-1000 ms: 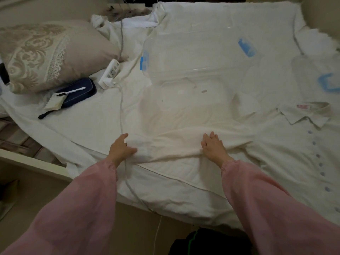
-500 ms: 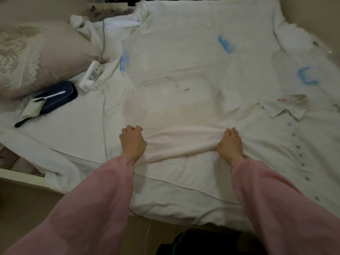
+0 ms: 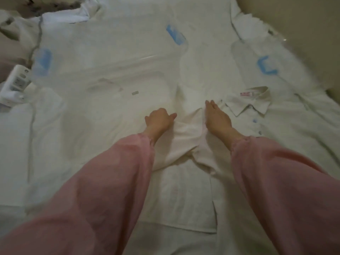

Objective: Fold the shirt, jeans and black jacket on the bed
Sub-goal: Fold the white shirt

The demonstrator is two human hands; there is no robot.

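head view | white button-up shirt (image 3: 294,140) lies spread, buttons up, on the bed (image 3: 64,144) | left hand (image 3: 160,119) curls onto the bunched shirt sleeve (image 3: 185,138); right hand (image 3: 218,117) presses flat, fingers straight, beside the collar (image 3: 248,103) | my read of the risk: the crumpled sleeve could fold in creased, and the white sheet hides the shirt's edges | jeans and jacket not visible
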